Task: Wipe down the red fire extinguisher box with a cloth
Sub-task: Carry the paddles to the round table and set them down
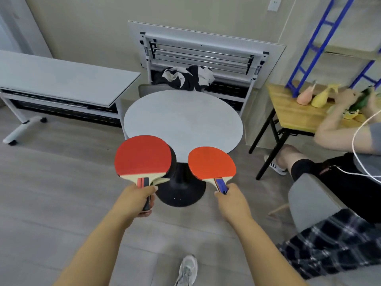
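Two paddles filled your hands: your left hand was clenched round the red-handled paddle, your right hand round the blue-handled paddle, both held near the round table.

And the red box, where was it?

Nowhere in view, nor any wiping cloth I could be sure of. Only crumpled black-and-white fabric lay behind the table. I judged such a box rigid and unmoving, so you'd have needed one free hand, with soft cloth bunched in its palm.

One red paddle, one orange paddle, round grey table beyond
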Motion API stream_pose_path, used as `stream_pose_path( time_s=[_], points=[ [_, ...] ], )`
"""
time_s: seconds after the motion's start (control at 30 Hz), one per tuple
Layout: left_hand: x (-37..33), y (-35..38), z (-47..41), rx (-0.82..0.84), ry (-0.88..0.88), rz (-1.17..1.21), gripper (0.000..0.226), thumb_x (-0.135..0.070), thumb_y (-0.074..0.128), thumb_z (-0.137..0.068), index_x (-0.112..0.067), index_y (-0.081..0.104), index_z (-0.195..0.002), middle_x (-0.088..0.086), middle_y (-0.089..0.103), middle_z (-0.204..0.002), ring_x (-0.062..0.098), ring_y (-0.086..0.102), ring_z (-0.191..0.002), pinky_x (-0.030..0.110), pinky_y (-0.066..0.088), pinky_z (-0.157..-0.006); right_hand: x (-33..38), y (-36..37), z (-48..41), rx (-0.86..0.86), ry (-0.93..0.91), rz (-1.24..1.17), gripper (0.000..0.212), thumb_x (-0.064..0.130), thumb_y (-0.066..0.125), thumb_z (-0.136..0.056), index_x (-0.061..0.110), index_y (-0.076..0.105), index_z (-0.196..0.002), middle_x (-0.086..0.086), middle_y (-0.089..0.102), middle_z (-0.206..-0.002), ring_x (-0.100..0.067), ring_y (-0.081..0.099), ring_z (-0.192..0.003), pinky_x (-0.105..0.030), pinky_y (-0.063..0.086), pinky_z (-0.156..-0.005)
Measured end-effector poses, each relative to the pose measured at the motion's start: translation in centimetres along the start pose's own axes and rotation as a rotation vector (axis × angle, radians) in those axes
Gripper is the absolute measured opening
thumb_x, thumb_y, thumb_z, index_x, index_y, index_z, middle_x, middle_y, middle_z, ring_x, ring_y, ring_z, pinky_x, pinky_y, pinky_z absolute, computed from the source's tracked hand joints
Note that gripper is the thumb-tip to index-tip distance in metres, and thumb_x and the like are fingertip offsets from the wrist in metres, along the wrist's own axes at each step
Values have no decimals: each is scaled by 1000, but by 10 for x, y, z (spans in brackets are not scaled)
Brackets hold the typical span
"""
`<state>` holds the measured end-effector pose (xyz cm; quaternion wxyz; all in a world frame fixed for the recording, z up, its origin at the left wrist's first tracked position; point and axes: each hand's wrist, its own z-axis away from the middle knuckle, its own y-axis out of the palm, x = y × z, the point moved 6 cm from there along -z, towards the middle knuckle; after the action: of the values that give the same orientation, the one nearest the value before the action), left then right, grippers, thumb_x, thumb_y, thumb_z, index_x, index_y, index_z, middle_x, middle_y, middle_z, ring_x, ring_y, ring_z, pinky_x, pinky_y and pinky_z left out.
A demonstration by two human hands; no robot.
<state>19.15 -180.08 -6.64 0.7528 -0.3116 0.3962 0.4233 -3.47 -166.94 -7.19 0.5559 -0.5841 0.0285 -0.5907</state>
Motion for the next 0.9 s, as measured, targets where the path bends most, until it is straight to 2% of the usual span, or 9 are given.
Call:
stream_pose_path(
  time_s=[0.17, 0.37, 0.47, 0.6, 0.9],
  points=[
    [-43, 21, -88, 31, -54, -42, 8, -10, 55, -90, -9, 50, -84, 14, 49, -69, 21, 44, -55, 29, 41, -55, 21, 0, -97, 50, 56, 31, 18, 26, 50, -93, 10, 46, -99, 0, 52, -79, -21, 50, -68, -30, 35, -55],
    [-74, 42, -177, 12, -106, -35, 10, -12, 60, -87, -6, 53, -83, 12, 54, -64, 21, 47, -56, 30, 41, -58, 49, 2, -196, 87, 94, 80, 19, 25, 47, -93, 9, 45, -103, -6, 54, -89, -25, 51, -76, -30, 37, -60],
    [-79, 47, -210, 23, -160, -31, 11, -11, 60, -87, -6, 53, -80, 8, 52, -57, 21, 44, -52, 28, 41, -55, 58, 11, -231, 103, 119, 67, 16, 23, 47, -93, 8, 44, -99, -7, 54, -89, -26, 51, -77, -30, 36, -62],
    [-85, 46, -261, 41, -212, -11, 9, -8, 60, -86, -6, 51, -83, 10, 51, -59, 21, 40, -54, 27, 37, -54, 70, 26, -276, 116, 156, 74, 12, 20, 47, -93, 9, 42, -94, -6, 54, -90, -25, 50, -78, -29, 35, -64],
    [-126, 27, -386, 123, -252, -98, 10, -8, 58, -87, -7, 50, -83, 12, 49, -64, 21, 40, -55, 26, 37, -53, 118, 55, -364, 89, 236, 80, 19, 25, 49, -96, 8, 44, -103, -8, 54, -96, -24, 52, -83, -30, 40, -69]
  ],
)
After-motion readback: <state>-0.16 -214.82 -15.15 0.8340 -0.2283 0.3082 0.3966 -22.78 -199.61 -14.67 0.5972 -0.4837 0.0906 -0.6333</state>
